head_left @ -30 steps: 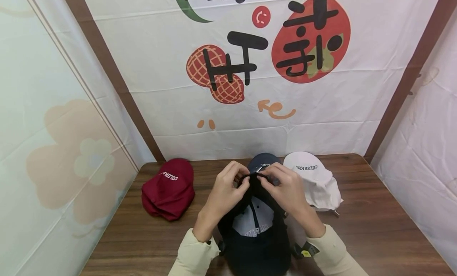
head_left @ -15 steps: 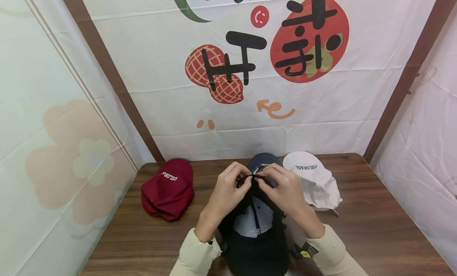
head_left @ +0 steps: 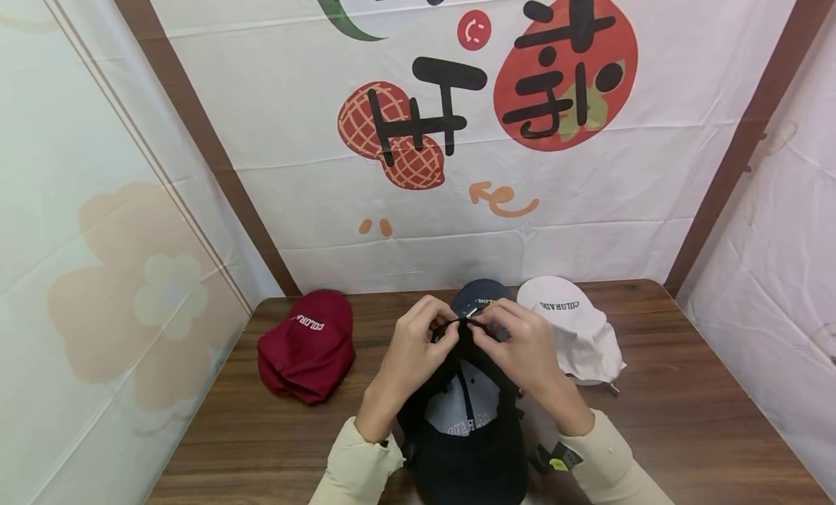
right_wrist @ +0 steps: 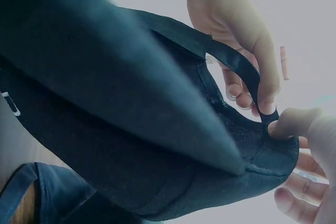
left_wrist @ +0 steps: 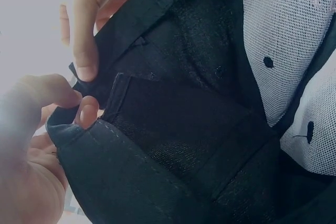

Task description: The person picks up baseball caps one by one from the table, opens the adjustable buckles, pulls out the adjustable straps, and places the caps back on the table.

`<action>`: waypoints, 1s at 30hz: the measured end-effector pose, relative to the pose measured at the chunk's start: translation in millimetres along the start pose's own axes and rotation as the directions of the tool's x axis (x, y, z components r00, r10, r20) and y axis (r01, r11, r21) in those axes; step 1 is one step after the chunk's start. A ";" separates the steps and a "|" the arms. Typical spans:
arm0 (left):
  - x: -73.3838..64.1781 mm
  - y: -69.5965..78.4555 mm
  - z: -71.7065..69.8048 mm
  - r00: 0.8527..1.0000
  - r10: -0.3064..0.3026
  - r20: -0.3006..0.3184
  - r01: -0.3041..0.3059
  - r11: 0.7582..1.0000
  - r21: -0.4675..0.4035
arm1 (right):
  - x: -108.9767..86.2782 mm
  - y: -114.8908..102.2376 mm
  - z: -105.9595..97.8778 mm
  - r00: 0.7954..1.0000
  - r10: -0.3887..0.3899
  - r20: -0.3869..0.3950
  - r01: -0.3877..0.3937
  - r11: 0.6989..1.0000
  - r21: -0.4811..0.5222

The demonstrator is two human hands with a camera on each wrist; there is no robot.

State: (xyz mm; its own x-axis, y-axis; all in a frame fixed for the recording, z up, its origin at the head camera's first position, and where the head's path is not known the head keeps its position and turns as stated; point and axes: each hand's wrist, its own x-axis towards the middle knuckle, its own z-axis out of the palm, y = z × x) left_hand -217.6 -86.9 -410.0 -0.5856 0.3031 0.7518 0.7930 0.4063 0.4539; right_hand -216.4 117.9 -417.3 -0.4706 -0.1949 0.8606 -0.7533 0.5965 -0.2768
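Observation:
A black cap is held with its brim toward me and its pale mesh lining facing up. My left hand pinches the narrow back strap between thumb and fingers. From the other side, my right hand pinches the strap end, its fingertips close to the left ones. A small shiny metal piece shows between the hands in the head view. The strap arches over the back opening in the right wrist view. Fingers hide part of where the strap joins.
A dark red cap lies left on the wooden table. Behind my hands sits a navy cap, partly hidden, beside a white cap. A printed cloth wall rises at the table's back edge.
Both hands keep their pinch at nearly the same spot. The strap between the fingertips and the small metal piece shift only slightly.

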 end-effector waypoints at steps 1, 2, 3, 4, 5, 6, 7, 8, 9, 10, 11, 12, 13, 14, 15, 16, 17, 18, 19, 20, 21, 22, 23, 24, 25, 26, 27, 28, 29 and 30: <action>-0.2 0.0 -0.2 1.000 -0.003 0.002 0.003 1.000 0.000 | -0.1 -0.1 -0.2 1.000 0.002 0.001 -0.002 1.000 -0.001; -0.2 0.0 -0.4 1.000 -0.005 0.004 0.005 1.000 0.001 | -0.1 0.1 -0.3 1.000 0.003 0.001 -0.003 1.000 0.001; -0.1 0.1 -0.8 1.000 -0.003 0.006 0.003 1.000 0.001 | 0.0 0.3 -0.4 1.000 0.003 0.001 -0.003 1.000 0.001; 0.0 0.1 -0.9 1.000 -0.003 0.007 0.003 1.000 0.001 | 0.2 0.3 -0.7 1.000 0.004 0.002 -0.004 1.000 0.002; 0.3 0.2 -0.9 1.000 -0.002 0.006 0.002 1.000 0.003 | 0.2 0.5 -1.0 1.000 0.004 0.001 -0.004 1.000 0.003; 0.7 0.3 -1.0 1.000 0.001 0.004 -0.001 1.000 0.007 | 0.4 0.5 -1.4 1.000 0.004 0.003 -0.004 1.000 0.001; 1.0 0.6 -1.2 1.000 0.002 0.002 -0.002 1.000 0.007 | 0.8 0.2 -2.0 1.000 0.006 0.006 -0.006 1.000 0.001; 1.2 0.7 -1.3 1.000 0.004 0.000 -0.004 1.000 0.009 | 1.0 0.6 -1.9 1.000 -0.002 0.000 0.002 1.000 -0.001; 1.2 1.0 -1.6 1.000 0.003 -0.004 -0.003 1.000 0.012 | 1.0 0.6 -2.2 1.000 -0.002 0.001 0.002 1.000 -0.005; 1.0 1.1 -1.9 1.000 0.000 -0.008 0.000 1.000 0.013 | 0.9 0.7 -2.6 1.000 0.002 0.001 -0.002 1.000 -0.004; 0.8 1.2 -2.5 1.000 -0.003 -0.011 0.003 1.000 0.012 | 0.8 1.3 -2.7 1.000 0.004 -0.001 -0.004 1.000 -0.004; 0.4 1.2 -3.1 1.000 -0.007 -0.012 0.007 1.000 0.009 | 0.8 1.5 -2.9 1.000 0.007 -0.001 -0.007 1.000 -0.003; 0.3 1.2 -3.8 1.000 -0.011 -0.012 0.011 1.000 0.004 | 0.9 1.9 -3.1 1.000 0.009 -0.004 -0.009 1.000 -0.001; 0.2 0.8 -4.3 1.000 -0.013 -0.014 0.013 1.000 0.002 | 0.9 2.5 -3.0 1.000 0.006 -0.010 -0.006 1.000 0.001; 0.4 0.5 -4.9 1.000 -0.011 -0.016 0.011 1.000 -0.002 | 1.2 2.6 -3.6 1.000 0.014 -0.006 -0.014 1.000 0.005; 0.4 0.3 -4.9 1.000 -0.011 -0.016 0.011 1.000 -0.004 | 1.3 2.9 -4.1 1.000 0.014 -0.008 -0.014 1.000 0.008; 0.6 0.1 -4.9 1.000 -0.008 -0.018 0.008 1.000 -0.006 | 1.5 3.1 -4.3 1.000 0.012 -0.008 -0.012 1.000 0.007; 0.8 0.0 -4.7 1.000 -0.005 -0.020 0.005 1.000 -0.006 | 1.6 3.2 -4.5 1.000 0.010 -0.008 -0.010 1.000 0.005; 1.0 0.0 -4.6 1.000 -0.001 -0.023 0.001 1.000 -0.005 | 1.7 3.2 -4.7 1.000 0.009 -0.008 -0.009 1.000 0.004; 1.2 0.0 -4.4 1.000 0.001 -0.026 -0.001 1.000 -0.003 | 1.8 3.3 -4.8 1.000 0.008 -0.008 -0.008 1.000 0.003; 1.2 0.1 -4.3 1.000 0.002 -0.027 -0.002 1.000 -0.002 | 1.7 3.5 -4.9 1.000 0.010 -0.007 -0.010 1.000 0.000; 1.2 0.3 -4.3 1.000 0.000 -0.026 0.000 1.000 -0.002 | 1.6 3.9 -4.8 1.000 0.009 -0.008 -0.009 1.000 0.000; 1.1 0.4 -4.4 1.000 -0.001 -0.025 0.001 1.000 -0.003 | 1.3 4.3 -4.7 1.000 0.010 -0.008 -0.010 1.000 -0.002; 0.9 0.4 -4.6 1.000 -0.004 -0.021 0.004 1.000 -0.005 | 1.1 4.7 -4.8 1.000 0.012 -0.008 -0.012 1.000 -0.005; 0.7 0.3 -5.0 1.000 -0.007 -0.017 0.007 1.000 -0.007 | 1.0 5.3 -5.0 1.000 0.016 -0.008 -0.016 1.000 -0.005; 0.5 0.2 -5.3 1.000 -0.012 -0.012 0.012 1.000 -0.010 | 0.7 6.3 -5.1 1.000 0.017 -0.008 -0.017 1.000 -0.011; 0.3 0.0 -5.9 1.000 -0.012 -0.009 0.012 1.000 -0.008 | 0.5 7.2 -5.6 1.000 0.019 -0.008 -0.020 1.000 -0.019; 0.2 -0.3 -6.5 1.000 -0.013 -0.010 0.013 1.000 -0.005 | 0.4 8.2 -6.3 1.000 0.023 -0.009 -0.023 0.999 -0.027; 0.2 -0.8 -7.3 1.000 -0.012 -0.015 0.012 1.000 -0.003 | 0.3 9.2 -7.3 1.000 0.028 -0.011 -0.029 0.999 -0.035; 0.2 -1.1 -8.1 1.000 -0.014 -0.020 0.014 1.000 0.001 | 0.4 10.3 -8.4 0.999 0.029 -0.017 -0.030 0.999 -0.046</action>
State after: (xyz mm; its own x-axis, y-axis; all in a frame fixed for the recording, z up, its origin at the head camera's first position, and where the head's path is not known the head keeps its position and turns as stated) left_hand -217.2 -94.3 -406.5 -0.5933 0.2798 0.7548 0.7845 0.4113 0.4641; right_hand -220.5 130.4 -416.2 -0.4843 -0.1640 0.8594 -0.7172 0.6370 -0.2826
